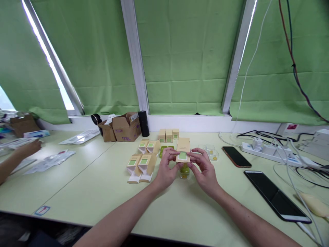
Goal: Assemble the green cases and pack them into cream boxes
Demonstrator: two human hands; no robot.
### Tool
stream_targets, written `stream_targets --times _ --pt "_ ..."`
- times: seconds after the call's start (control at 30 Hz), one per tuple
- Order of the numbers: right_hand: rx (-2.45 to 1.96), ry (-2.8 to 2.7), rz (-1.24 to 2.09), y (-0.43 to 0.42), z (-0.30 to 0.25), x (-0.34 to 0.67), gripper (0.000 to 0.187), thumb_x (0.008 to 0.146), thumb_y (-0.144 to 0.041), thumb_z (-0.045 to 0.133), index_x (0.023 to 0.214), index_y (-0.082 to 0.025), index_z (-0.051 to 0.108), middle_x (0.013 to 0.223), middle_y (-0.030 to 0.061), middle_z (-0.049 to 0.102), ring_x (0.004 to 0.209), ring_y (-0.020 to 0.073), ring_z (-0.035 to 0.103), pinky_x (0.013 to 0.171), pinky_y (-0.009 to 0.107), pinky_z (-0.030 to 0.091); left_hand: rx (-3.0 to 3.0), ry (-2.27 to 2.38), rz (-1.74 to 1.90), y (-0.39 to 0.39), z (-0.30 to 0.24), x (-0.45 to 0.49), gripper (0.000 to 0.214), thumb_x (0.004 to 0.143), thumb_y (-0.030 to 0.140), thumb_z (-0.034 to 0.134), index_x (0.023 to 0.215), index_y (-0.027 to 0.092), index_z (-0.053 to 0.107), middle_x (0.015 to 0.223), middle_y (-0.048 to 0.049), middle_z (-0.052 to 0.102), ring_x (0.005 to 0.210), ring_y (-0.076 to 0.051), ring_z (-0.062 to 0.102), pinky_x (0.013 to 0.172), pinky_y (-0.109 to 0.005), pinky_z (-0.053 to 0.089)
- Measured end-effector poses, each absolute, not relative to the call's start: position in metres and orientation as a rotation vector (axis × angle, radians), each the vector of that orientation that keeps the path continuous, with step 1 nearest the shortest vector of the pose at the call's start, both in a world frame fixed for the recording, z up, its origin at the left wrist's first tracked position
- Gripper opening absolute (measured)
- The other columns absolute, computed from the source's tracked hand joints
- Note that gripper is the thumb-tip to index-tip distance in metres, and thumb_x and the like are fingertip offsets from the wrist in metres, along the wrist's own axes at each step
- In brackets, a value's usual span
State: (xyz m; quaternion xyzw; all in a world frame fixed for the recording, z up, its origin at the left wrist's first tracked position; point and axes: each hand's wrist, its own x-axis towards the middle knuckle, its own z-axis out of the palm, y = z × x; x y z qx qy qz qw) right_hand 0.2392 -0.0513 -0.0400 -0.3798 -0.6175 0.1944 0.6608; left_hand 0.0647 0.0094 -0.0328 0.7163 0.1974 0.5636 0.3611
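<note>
In the head view, a small tan cardboard box (183,145) with a green panel is held between the fingertips of my left hand (167,169) and my right hand (205,171). Directly under the box shows a small clear container with green contents (184,171); whether it is partly inside the box, I cannot tell. Both hands are closed on the box from its two sides. Left of my hands, several similar boxes (147,164) lie with their flaps open. Green pieces (164,149) sit just behind my left hand, partly hidden by it.
Three upright tan boxes (169,136) stand at the back. Clear plastic trays (212,152) lie right of my hands, near a phone (236,156), a tablet (277,195) and a power strip (272,152) with cables. A brown carton (125,128) and another person's hand (32,147) are leftward.
</note>
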Motion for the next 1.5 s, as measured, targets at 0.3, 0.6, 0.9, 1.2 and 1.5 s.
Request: stream_targets --times 0.3,0.6,0.9,1.2,1.5 --pt "-0.846 -1.392 0.476 -0.051 -0.043 0.239 0.028 0.1 -0.041 0.068 0.125 -0.031 0.072 0.133 0.0091 0.048 0.095 0.0175 0.071 0.096 0.043 0.063 1.861 0.487 1.428 0.008 -0.028 0.06 0.034 0.09 0.043 0.079 0.116 0.024 0.067 0.128 -0.0103 0.046 0.119 -0.027 0.059 0.095 -0.041 0.058" --pt "-0.82 -1.392 0.489 -0.049 -0.043 0.239 0.026 0.101 -0.038 0.067 0.126 -0.032 0.071 0.134 0.0082 0.046 0.092 0.0153 0.071 0.095 0.041 0.062 1.84 0.471 1.459 0.011 -0.03 0.061 0.027 0.092 0.039 0.077 0.114 0.024 0.072 0.123 -0.0101 0.046 0.122 -0.028 0.057 0.094 -0.04 0.059" --pt "-0.819 -1.4 0.512 -0.05 -0.044 0.239 0.028 0.101 -0.038 0.066 0.129 -0.034 0.07 0.136 0.0081 0.046 0.101 0.0181 0.07 0.099 0.042 0.06 1.902 0.503 1.468 0.009 -0.028 0.06 0.027 0.095 0.037 0.072 0.119 0.024 0.069 0.126 -0.0114 0.048 0.125 -0.028 0.056 0.097 -0.039 0.058" --pt "-0.936 -1.534 0.39 -0.054 -0.041 0.24 0.038 0.102 -0.038 0.062 0.139 -0.036 0.066 0.162 0.0086 0.04 0.156 0.0318 0.035 0.121 0.052 0.044 2.194 0.655 1.524 0.0 -0.021 0.056 0.036 0.099 0.032 0.064 0.134 0.028 0.059 0.141 -0.0121 0.05 0.139 -0.03 0.05 0.115 -0.048 0.047" --pt "-0.958 -1.744 0.253 -0.061 -0.043 0.238 0.048 0.102 -0.032 0.058 0.15 -0.037 0.057 0.175 0.0034 0.027 0.16 0.0313 0.03 0.127 0.054 0.036 2.205 0.735 1.56 0.002 -0.026 0.057 0.053 0.101 0.035 0.061 0.15 0.027 0.043 0.15 -0.0143 0.052 0.143 -0.031 0.049 0.119 -0.051 0.042"
